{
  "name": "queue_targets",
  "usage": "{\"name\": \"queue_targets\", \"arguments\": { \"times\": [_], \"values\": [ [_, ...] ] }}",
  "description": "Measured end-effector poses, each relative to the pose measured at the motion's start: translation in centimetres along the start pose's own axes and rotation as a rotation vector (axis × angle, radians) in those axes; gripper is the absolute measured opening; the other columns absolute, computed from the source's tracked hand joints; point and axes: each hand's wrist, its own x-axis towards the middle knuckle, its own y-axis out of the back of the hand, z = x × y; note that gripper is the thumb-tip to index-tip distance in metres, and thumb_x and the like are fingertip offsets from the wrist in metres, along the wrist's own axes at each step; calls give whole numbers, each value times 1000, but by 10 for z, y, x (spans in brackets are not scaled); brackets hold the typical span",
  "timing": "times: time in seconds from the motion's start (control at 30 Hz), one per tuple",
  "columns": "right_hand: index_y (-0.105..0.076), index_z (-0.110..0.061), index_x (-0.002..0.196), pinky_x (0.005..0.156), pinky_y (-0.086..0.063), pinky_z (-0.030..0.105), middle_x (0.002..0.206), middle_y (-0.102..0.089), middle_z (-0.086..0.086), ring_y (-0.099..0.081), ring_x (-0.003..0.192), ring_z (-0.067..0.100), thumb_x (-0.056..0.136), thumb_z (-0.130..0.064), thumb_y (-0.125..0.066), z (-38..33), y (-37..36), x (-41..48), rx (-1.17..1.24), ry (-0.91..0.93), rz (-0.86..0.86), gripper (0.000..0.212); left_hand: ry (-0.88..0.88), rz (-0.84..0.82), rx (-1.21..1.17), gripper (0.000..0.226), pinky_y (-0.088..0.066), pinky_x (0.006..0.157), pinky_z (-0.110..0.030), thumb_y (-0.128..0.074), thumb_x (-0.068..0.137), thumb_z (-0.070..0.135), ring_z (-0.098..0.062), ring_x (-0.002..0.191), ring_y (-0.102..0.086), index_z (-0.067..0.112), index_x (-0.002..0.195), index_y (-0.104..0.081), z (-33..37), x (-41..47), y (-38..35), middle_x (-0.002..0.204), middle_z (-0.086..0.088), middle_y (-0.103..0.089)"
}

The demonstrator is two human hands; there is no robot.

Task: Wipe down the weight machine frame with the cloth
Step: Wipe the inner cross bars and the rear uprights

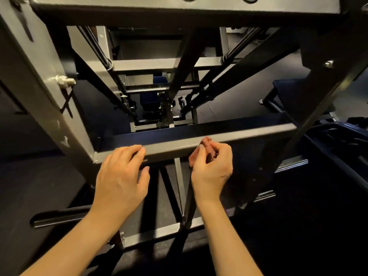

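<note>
Well, from the head view, which is the only one there is, the person stands close in under the weight machine frame [35, 82] and looks down on a grey crossbar [249, 137] that runs from the left upright off to the right. The left hand [121, 174] rests near the bar's left end with its fingers laid loosely over the top edge. Its thumb hangs apart below, so it steadies rather than clamps. The right hand [213, 166] has its fingertips and thumb pinched together on a small, bunched reddish cloth [208, 145], which is pressed against the bar's front upper edge about midway along. I would say the wipe of this bar is in hand, with the long stretch to the right not yet covered. To do it well, the cloth probably wants opening out, since a tight wad touches only a narrow strip. Flattened under the fingers, it could take the top and front faces in one long pass towards the right end. The left hand looks well placed as a brace. The black diagonal struts [249, 66] and the bolt [65, 80] on the upright look like spots where a cloth could catch, so slower strokes there seem wise.
</note>
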Motion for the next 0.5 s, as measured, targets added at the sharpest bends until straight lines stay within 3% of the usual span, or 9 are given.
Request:
{"name": "queue_targets", "arguments": {
  "times": [0.1,0.2,0.4,0.5],
  "values": [
    [-60,-11,100,68,-55,33,96,-57,-2,-59,83,11,92,-10,-72,-27,-40,-50,-10,211,-175,14,50,12,18,48,-51,102,-51,-76,84,11,-32,122,-59,-1,130,-65,-6,-9,4,130,-16,-64],
    [-65,-5,102,71,-52,28,94,-59,3,-57,82,13,94,-8,-70,-18,-30,-39,-47,387,-299,10,88,59,33,47,-49,103,-49,-73,84,6,-32,122,-58,-2,130,-64,-11,-17,6,130,-16,-63],
    [-61,-11,101,75,-53,25,96,-59,-2,-59,86,8,93,-6,-70,-3,-19,-32,-11,44,-37,14,38,98,-40,48,-48,105,-47,-72,83,-2,-30,122,-58,-2,131,-64,-25,-21,0,129,-14,-63],
    [-63,-8,96,74,-51,20,94,-60,-1,-57,84,7,91,-5,-72,-28,-58,-76,21,150,-178,11,38,114,-97,46,-46,110,-40,-63,85,-5,-27,126,-56,-3,131,-64,-30,-23,2,132,-13,-62]
  ]
}}
